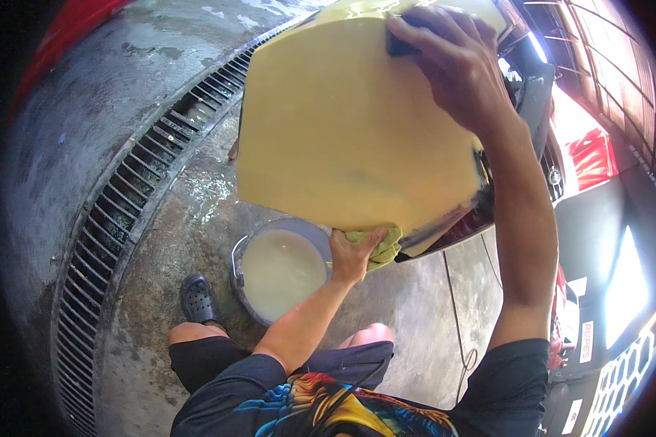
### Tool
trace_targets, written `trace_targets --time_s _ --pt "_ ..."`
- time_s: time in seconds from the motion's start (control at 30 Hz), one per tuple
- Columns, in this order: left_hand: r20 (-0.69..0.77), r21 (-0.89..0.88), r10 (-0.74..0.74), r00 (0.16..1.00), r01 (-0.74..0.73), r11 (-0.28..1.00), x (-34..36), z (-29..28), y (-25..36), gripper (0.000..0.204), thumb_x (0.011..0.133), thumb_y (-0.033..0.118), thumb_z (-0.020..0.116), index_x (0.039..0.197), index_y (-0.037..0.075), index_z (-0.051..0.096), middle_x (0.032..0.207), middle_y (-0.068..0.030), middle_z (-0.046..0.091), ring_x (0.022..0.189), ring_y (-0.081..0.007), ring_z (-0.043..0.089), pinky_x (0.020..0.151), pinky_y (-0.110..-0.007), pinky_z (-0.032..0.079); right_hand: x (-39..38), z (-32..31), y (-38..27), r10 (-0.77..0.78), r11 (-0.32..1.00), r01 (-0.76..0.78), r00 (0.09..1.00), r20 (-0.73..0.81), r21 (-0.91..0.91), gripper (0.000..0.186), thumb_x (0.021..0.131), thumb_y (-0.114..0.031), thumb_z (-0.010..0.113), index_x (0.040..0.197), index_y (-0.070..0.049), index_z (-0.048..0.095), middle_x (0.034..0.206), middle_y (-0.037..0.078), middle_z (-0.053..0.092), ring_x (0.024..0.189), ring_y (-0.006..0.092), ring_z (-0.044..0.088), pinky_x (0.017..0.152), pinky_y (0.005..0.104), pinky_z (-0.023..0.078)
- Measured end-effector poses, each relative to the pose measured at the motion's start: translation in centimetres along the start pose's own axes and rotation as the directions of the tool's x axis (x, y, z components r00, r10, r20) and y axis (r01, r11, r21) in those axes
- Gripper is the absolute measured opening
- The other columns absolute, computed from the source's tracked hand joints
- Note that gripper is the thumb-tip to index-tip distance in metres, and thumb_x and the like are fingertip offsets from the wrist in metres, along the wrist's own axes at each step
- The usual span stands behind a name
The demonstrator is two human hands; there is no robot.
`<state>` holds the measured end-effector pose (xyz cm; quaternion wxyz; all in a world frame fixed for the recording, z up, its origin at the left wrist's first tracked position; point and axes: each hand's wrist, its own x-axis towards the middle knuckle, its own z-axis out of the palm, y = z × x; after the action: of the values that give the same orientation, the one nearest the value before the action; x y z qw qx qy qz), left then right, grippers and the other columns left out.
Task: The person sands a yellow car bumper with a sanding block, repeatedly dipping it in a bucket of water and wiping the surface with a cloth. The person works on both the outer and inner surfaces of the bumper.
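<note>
A large, smooth, yellow-coated car body panel (328,124) lies before me, with grey smudges near its lower right edge. My right hand (455,62) reaches to its far right part, fingers wrapped round a dark block (399,46) that rests on the wet-looking surface. Most of the block is hidden under the fingers, so I cannot tell its exact kind. At the panel's near edge, my left hand (353,255) grips a folded yellow-green cloth (385,247). The cloth touches or sits right beside that edge.
Below the panel, left of my left hand, stands a bucket (238,280) of cloudy liquid. A slotted floor drain (116,207) curves along the left on wet concrete. A thin cord (455,320) trails over the floor to the right. Dark car parts (536,80) adjoin the panel's right side.
</note>
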<state>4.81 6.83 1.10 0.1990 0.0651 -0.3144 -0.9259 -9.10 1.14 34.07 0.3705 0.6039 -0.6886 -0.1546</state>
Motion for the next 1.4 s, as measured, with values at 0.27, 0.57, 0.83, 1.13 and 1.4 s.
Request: trace_targets --time_s 0.27,0.57,0.83,1.13,1.4 --pt "0.044 -0.068 -0.024 0.999 0.027 0.997 0.5 0.2 0.2 0.045 0.088 0.013 0.091 0.123 0.0 0.066 0.112 -0.0099 0.075 0.1 -0.0176 0.073 0.09 -0.034 0.06 -16.9 -7.0 -5.4 0.113 0.993 -0.104 0.966 0.231 -0.049 0.052 0.081 -0.005 0.076 0.13 -0.02 0.074 0.141 0.004 0.068 0.131 0.0245 0.063 0.116 0.0504 0.037" --pt "0.038 -0.083 -0.049 0.998 0.052 0.995 0.1 0.2 -0.5 0.045 0.09 0.012 0.089 0.125 -0.001 0.064 0.117 -0.0106 0.074 0.103 -0.0177 0.072 0.091 -0.033 0.061 -8.4 -2.1 -3.5 0.02 0.999 -0.015 0.995 0.093 -0.047 0.048 0.086 -0.013 0.074 0.133 -0.023 0.072 0.134 0.002 0.068 0.128 0.0228 0.062 0.112 0.0471 0.039" --pt "0.046 -0.094 -0.174 0.984 0.177 0.98 1.0 -0.8 -0.8 0.046 0.091 0.019 0.09 0.124 -0.003 0.066 0.115 -0.0116 0.074 0.101 -0.0183 0.072 0.089 -0.033 0.06 -10.3 -2.0 -5.1 0.03 0.998 -0.023 0.992 0.121 -0.053 0.047 0.085 -0.015 0.079 0.13 -0.025 0.075 0.137 0.001 0.068 0.127 0.0245 0.062 0.111 0.0495 0.037" --pt "0.003 -0.191 -0.099 0.995 0.097 0.977 0.7 0.1 -1.5 0.04 0.095 0.02 0.087 0.12 -0.005 0.069 0.111 -0.0115 0.076 0.097 -0.0188 0.073 0.085 -0.033 0.061 -9.6 -1.2 -4.3 0.001 1.0 0.002 0.993 0.122 -0.028 0.05 0.084 -0.014 0.074 0.132 -0.025 0.073 0.135 -0.001 0.066 0.128 0.0214 0.06 0.11 0.0482 0.038" --pt "0.01 -0.171 -0.11 0.994 0.11 0.979 0.9 -0.4 -0.6 0.037 0.098 0.021 0.084 0.12 -0.005 0.069 0.111 -0.0123 0.076 0.097 -0.0188 0.074 0.086 -0.034 0.06 -8.5 -1.6 -5.2 0.003 1.0 0.0 0.991 0.137 -0.022 0.055 0.081 -0.01 0.074 0.135 -0.025 0.072 0.136 0.0 0.066 0.128 0.0224 0.06 0.108 0.0478 0.039"
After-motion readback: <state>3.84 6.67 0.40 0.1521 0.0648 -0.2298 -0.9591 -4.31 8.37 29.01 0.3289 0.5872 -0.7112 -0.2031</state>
